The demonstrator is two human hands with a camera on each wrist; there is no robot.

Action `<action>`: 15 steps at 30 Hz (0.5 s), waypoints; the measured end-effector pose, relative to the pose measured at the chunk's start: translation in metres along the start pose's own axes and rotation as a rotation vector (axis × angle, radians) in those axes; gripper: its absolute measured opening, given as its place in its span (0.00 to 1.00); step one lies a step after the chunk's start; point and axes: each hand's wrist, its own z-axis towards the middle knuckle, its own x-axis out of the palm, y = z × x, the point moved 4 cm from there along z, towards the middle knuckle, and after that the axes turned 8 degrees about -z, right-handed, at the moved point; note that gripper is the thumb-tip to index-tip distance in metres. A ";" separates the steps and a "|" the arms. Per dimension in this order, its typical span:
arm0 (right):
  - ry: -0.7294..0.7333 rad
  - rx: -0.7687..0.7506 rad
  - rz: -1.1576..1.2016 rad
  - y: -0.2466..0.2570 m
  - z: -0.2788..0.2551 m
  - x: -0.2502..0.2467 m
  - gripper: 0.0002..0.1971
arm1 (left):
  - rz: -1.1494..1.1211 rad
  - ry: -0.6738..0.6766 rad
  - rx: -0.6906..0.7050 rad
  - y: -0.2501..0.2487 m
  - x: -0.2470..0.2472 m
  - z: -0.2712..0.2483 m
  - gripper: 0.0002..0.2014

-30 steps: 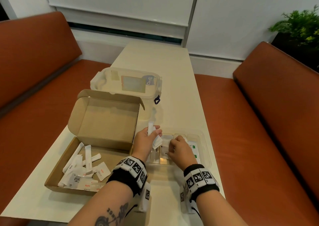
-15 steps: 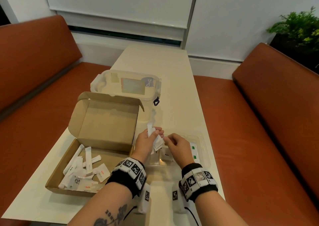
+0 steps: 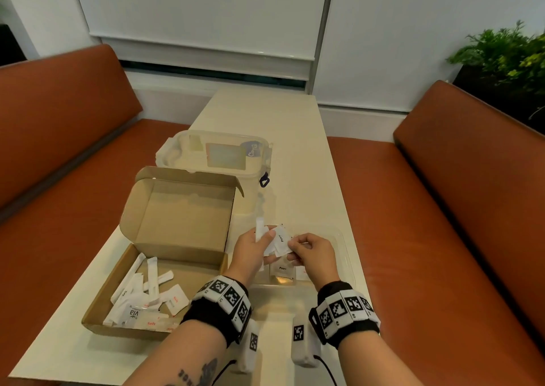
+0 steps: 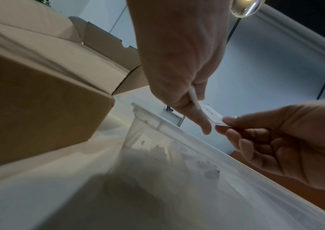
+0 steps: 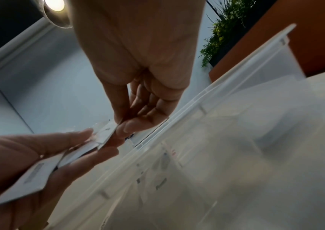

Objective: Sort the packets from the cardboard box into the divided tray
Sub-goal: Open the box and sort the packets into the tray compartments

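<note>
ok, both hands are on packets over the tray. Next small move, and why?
Probably the right hand pulls the small white square pepper packet free of the left hand's bunch and lowers it into the clear plastic divided tray below, where a similar packet lies.

upright box lid [image 3: 180,208] walls off left; lidded container [image 3: 215,155] behind; table [image 3: 298,155] beyond open

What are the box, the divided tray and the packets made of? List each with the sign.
Cardboard box: brown corrugated card, matte; folded flaps with raw cut edges.
Divided tray: clear, slightly frosted plastic, it seems; the table shows through its walls and moulded rim.
Packets: white, likely paper or coated paper, matte with printed lettering; the one the right hand pinches stays flat.
</note>
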 end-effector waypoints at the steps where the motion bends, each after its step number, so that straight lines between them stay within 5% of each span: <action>1: -0.006 0.005 0.003 -0.001 0.000 -0.001 0.02 | 0.004 0.013 -0.014 0.001 0.002 -0.001 0.08; 15: -0.254 0.016 0.099 -0.006 0.002 -0.022 0.04 | -0.015 -0.011 0.000 0.002 0.012 -0.004 0.10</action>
